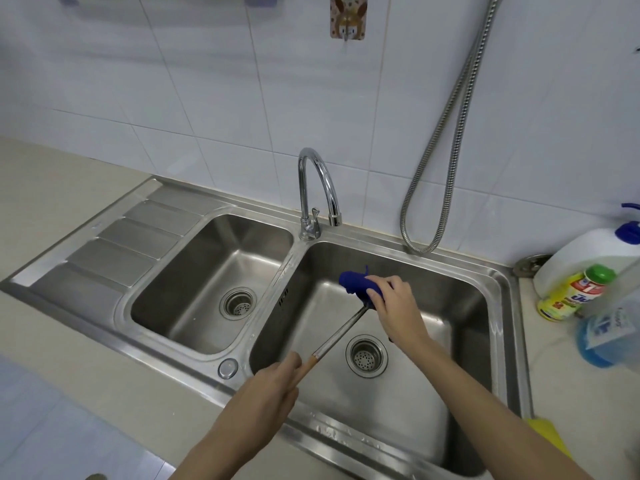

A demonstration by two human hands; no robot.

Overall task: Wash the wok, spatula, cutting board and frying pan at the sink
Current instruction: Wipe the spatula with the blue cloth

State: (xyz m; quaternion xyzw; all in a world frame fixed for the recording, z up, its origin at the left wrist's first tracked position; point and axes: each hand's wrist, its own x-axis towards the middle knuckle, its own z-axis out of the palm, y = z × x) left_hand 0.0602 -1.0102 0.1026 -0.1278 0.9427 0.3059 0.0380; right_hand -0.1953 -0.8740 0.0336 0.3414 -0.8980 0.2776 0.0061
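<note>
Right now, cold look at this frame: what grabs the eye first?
The bright blue cloth, gripped by the right hand over the right basin and wrapped round the head end of the spatula. The left hand grips its wooden handle at the basin's near-left edge. Behind, the chrome faucet arches over the divider with no water visibly running, and bottles crowd the right counter.

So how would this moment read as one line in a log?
step: scrubbing spatula | left hand: holds handle | right hand: presses blue cloth on blade | over right basin | tap: off
</note>
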